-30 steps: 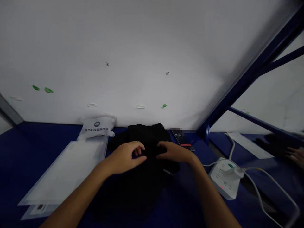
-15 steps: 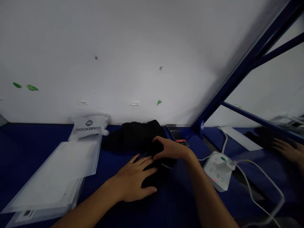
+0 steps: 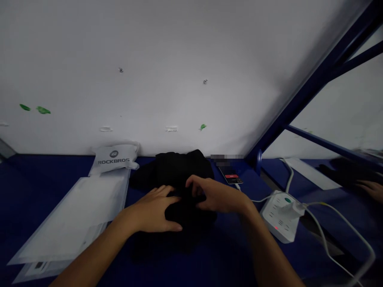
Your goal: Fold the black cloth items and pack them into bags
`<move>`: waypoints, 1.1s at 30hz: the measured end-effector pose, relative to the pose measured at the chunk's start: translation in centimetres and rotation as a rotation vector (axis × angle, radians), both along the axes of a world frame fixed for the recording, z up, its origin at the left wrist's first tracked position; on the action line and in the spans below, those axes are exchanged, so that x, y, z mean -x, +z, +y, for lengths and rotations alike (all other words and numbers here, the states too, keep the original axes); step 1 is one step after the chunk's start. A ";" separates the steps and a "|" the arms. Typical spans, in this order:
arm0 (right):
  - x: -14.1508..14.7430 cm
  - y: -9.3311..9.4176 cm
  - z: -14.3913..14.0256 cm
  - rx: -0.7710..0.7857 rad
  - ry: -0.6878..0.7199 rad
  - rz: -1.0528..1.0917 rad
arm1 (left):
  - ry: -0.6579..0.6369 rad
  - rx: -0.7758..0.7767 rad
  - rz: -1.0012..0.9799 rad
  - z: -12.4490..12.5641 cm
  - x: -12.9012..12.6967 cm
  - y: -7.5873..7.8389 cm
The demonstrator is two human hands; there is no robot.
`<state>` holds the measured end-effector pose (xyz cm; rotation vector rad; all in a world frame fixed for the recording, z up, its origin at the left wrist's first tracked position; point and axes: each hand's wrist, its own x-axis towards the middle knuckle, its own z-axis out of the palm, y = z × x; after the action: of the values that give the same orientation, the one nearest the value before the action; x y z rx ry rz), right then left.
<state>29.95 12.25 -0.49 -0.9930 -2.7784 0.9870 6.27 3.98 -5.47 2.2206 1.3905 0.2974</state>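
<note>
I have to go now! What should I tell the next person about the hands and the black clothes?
Left hand: flat on the black garment, fingers spread, pressing it down.
Right hand: fingers curled on the garment's upper fold; a grip cannot be confirmed.
The garment lies bunched on the blue table, between the stack of clear bags and the phone. A white power strip sits to the right.
Done: garment partly gathered. Left: it is not yet neatly folded or in a bag.

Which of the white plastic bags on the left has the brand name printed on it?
The small puffy ROCKBROS bag standing against the wall. The flat clear bags stacked in front of it show no such logo.
</note>
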 end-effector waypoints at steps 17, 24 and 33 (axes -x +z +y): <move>1.2 -0.5 0.1 0.386 0.053 0.201 | 0.125 -0.085 -0.254 0.8 -2.3 -2.0; -0.3 -0.4 1.1 0.074 -0.116 -0.047 | 0.075 -0.088 -0.262 1.0 -1.9 -2.0; 1.2 -1.4 1.1 0.127 0.032 -0.232 | 0.101 -0.145 -0.199 0.9 -2.3 -1.8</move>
<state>28.75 13.32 -1.87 -1.1525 -2.9561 1.1334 8.59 4.91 -7.32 2.1681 1.4129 0.6559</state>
